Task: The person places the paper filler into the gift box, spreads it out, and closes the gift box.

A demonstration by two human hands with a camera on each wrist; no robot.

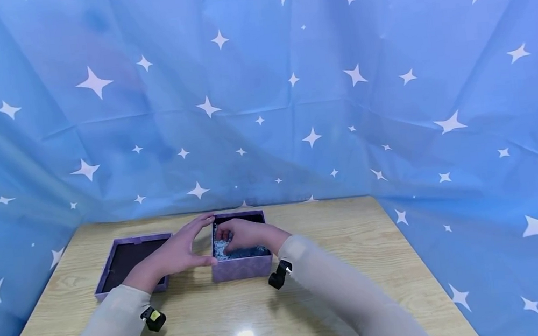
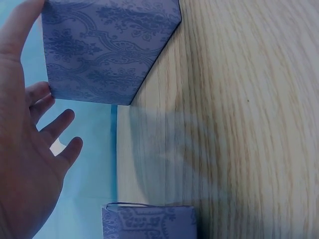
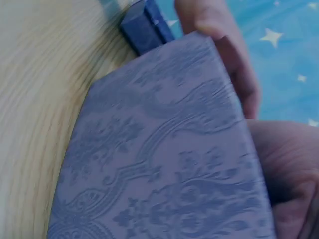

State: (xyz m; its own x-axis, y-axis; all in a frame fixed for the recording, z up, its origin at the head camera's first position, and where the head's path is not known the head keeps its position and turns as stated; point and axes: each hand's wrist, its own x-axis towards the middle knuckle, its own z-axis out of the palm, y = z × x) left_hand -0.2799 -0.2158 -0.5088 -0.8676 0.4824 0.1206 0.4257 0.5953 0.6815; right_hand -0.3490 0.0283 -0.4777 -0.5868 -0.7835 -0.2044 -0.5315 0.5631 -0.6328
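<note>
A purple patterned box (image 1: pixel 242 268), its top uncovered, stands toward the back of the table. Inside it lies pale blue shredded filler (image 1: pixel 221 248) against a dark lining. My left hand (image 1: pixel 180 252) spans the box's left side, thumb at the near corner and a fingertip at the far one. In the left wrist view its other fingers (image 2: pixel 59 127) fan out loosely. From the right, my right hand (image 1: pixel 245 233) reaches into the box, fingers bent down at the filler. I cannot tell whether they hold any of it. The right wrist view shows the patterned box wall (image 3: pixel 149 164) partly hiding that hand.
Left of the box, a matching shallow purple lid (image 1: pixel 134 259) lies with its dark inside up, partly behind my left hand. Under both is a light wooden table (image 1: pixel 339 237). A blue star-printed curtain (image 1: pixel 261 82) hangs along the back and sides.
</note>
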